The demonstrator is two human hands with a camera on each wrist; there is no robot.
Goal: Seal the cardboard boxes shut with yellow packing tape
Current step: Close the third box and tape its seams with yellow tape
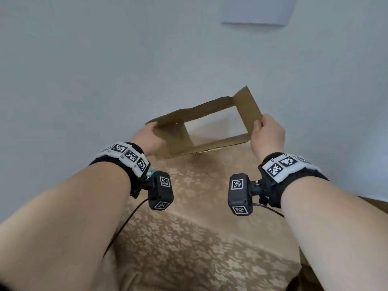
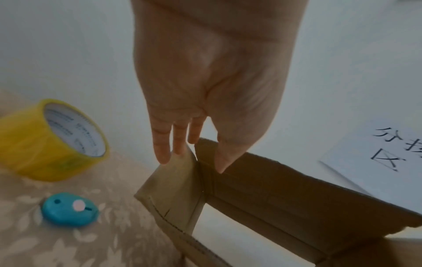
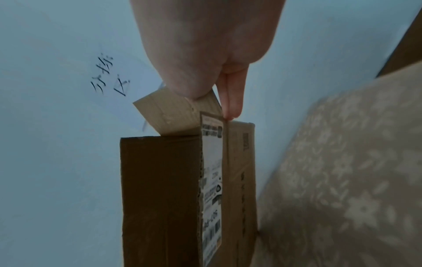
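Both hands hold a brown cardboard box (image 1: 176, 135) in the air over the far end of the table. The box is open through, with its flaps spread. My left hand (image 1: 147, 137) pinches its left end; thumb and fingers of that left hand (image 2: 191, 163) clamp a flap corner of the box (image 2: 274, 189). My right hand (image 1: 267, 133) grips the right flap, where the right hand (image 3: 213, 104) squeezes the cardboard above the box (image 3: 160, 198), which carries a printed label (image 3: 211, 162). A yellow tape roll (image 2: 45, 140) lies on the cloth to the left, untouched.
The table wears a beige floral cloth (image 1: 199, 227). A small blue oval cutter (image 2: 69, 208) lies near the tape. A white sheet (image 2: 376, 159) with handwritten characters lies on the pale floor beyond the table, also as the sheet (image 1: 258, 9). Wrist camera cables hang below the arms.
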